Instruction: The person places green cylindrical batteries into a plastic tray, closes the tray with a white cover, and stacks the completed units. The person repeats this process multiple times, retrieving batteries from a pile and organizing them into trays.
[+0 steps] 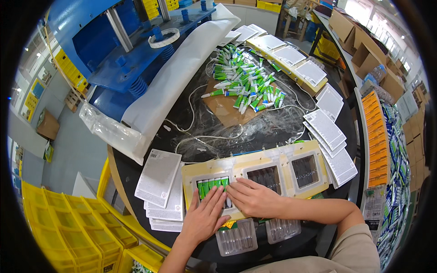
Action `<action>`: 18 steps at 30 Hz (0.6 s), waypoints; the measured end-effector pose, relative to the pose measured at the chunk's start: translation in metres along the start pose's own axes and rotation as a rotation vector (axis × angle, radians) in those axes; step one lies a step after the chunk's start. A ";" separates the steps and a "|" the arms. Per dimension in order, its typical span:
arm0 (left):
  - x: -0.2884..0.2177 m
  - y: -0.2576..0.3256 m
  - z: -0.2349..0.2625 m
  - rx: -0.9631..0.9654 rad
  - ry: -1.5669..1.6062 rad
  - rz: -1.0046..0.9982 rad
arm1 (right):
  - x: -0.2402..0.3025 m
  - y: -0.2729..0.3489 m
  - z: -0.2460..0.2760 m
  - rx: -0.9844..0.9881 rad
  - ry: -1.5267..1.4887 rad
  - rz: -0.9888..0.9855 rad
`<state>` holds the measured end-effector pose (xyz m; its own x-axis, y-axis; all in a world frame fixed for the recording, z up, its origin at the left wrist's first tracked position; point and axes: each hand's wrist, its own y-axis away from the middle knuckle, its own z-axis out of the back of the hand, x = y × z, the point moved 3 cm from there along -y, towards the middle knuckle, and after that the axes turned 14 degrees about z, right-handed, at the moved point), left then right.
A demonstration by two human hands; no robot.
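Note:
In front of me lies a long yellow fixture (191,173) with three framed openings. Its left opening holds a row of small green tubes (212,183). My left hand (205,217) lies over the lower part of these tubes, fingers stretched out and resting on them. My right hand (255,198) reaches in from the right, its fingers extended against the right side of the same opening; its fingertips partly cover the tubes there. Empty clear compartments show in the middle opening (264,177) and the right opening (304,172). Two clear plastic blister trays (236,237) stick out below the fixture.
Green tubes with white caps (248,84) are heaped on brown cardboard (218,110). Stacks of white printed cards (159,175) flank the fixture. Another yellow fixture (314,86) bears cards behind. A blue press (114,77) stands left, yellow crates (68,227) lower left, an orange-edged box (377,136) right.

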<state>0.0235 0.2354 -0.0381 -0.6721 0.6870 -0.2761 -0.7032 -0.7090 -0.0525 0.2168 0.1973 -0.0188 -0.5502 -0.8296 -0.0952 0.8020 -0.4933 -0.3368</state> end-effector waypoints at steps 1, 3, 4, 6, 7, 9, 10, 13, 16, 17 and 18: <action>0.000 -0.001 0.001 0.035 -0.017 0.004 | -0.006 0.003 0.002 -0.014 -0.054 -0.014; -0.002 -0.005 0.005 0.089 -0.052 -0.005 | -0.032 0.009 0.009 -0.081 -0.092 -0.026; -0.003 -0.006 0.009 0.095 -0.047 -0.005 | -0.056 0.013 0.013 -0.150 -0.088 -0.181; 0.000 -0.017 0.022 0.090 -0.021 -0.037 | -0.120 0.023 0.020 -0.190 -0.062 -0.501; 0.001 -0.025 0.028 0.102 -0.019 -0.050 | -0.157 0.031 0.020 -0.116 -0.065 -0.728; 0.006 -0.059 0.042 -0.067 0.025 -0.037 | -0.213 0.032 0.021 -0.038 0.068 -0.747; 0.008 -0.085 0.044 -0.190 0.049 -0.041 | -0.220 0.028 0.015 -0.051 0.130 -0.593; 0.019 -0.196 0.036 -0.439 0.346 0.029 | -0.235 0.005 -0.024 0.247 0.265 -0.349; 0.030 -0.304 0.007 -0.320 0.337 0.138 | -0.218 0.005 -0.028 0.181 0.313 -0.261; 0.033 -0.326 -0.003 -0.253 0.312 0.208 | -0.207 0.012 -0.019 0.087 0.278 -0.250; 0.034 -0.337 -0.010 -0.278 0.245 0.178 | -0.196 0.021 -0.005 0.036 0.228 -0.272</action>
<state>0.2400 0.4964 -0.0391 -0.6790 0.5155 -0.5227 -0.4689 -0.8524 -0.2315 0.3408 0.3507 -0.0120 -0.7795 -0.5885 -0.2145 0.6241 -0.7006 -0.3458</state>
